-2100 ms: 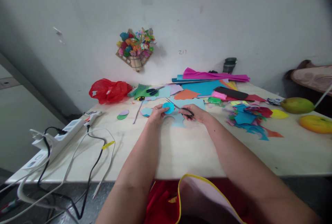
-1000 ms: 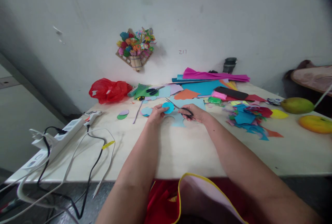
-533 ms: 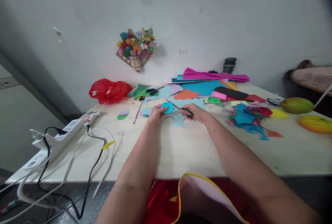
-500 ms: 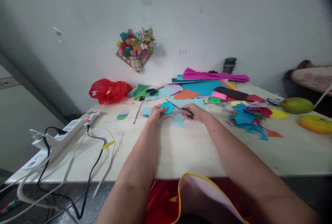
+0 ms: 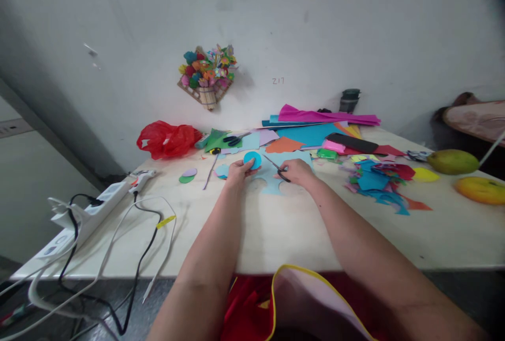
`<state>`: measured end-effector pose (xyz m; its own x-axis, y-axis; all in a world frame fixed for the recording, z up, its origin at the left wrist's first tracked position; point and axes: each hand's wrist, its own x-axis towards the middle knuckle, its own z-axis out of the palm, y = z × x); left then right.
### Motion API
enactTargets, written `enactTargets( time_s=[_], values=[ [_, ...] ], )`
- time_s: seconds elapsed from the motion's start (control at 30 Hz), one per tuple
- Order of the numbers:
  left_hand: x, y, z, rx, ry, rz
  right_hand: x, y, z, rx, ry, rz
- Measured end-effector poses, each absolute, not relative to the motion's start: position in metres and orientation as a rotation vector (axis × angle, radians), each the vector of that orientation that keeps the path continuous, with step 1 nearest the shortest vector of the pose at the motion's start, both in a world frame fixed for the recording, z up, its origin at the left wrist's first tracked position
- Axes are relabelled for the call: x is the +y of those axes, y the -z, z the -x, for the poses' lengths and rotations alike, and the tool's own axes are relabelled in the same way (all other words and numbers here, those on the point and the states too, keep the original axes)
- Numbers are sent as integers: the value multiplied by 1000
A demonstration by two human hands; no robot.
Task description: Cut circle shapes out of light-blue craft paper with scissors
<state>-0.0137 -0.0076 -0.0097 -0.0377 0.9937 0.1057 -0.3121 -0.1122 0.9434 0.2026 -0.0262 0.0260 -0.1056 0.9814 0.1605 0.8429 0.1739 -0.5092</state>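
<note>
My left hand (image 5: 239, 170) pinches a bright blue paper circle (image 5: 253, 160) between thumb and fingers, a little above the table. In my right hand (image 5: 295, 171) is a pair of scissors (image 5: 276, 165) with dark handles, its blades pointing up and left. The blade tips stand just to the right of the circle, apart from it. Below both hands lies a pale blue paper sheet (image 5: 272, 186) with round cut-outs along its near edge. Left of my left hand are pale blue and lilac paper discs (image 5: 222, 171). Farther left, a lilac and green disc pair (image 5: 188, 175) overlaps.
A pile of coloured paper scraps (image 5: 373, 175) lies to the right, near two mangoes (image 5: 453, 162). Behind are a second pair of scissors (image 5: 232, 140), paper sheets (image 5: 307, 134) and a red plastic bag (image 5: 168, 140). A power strip (image 5: 94, 209) with cables runs along the left edge.
The scissors have moved off the circle to the right, so a gap now shows between blades and paper. My left hand still holds the circle, slightly higher and turned.
</note>
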Motion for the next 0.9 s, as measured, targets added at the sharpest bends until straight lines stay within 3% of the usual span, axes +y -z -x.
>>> enactTargets(
  time_s=[0.1,0.23,0.53,0.7,0.9],
  values=[
    [-7,10,12,962,-1431,-1051,-30,-31,-201,-2125,-143,1832],
    [-10,6,8,998,-1390,-1039,-32,-32,-199,-2144,-143,1903],
    [-17,3,5,941,-1342,-1061,-17,-22,-216,-2123,-725,1567],
    [-18,3,4,935,-1339,-1062,-10,-14,-214,-1948,-750,1418],
    [-19,3,1,952,-1320,-1062,-15,-11,-198,-1610,-1075,1109]
  ],
)
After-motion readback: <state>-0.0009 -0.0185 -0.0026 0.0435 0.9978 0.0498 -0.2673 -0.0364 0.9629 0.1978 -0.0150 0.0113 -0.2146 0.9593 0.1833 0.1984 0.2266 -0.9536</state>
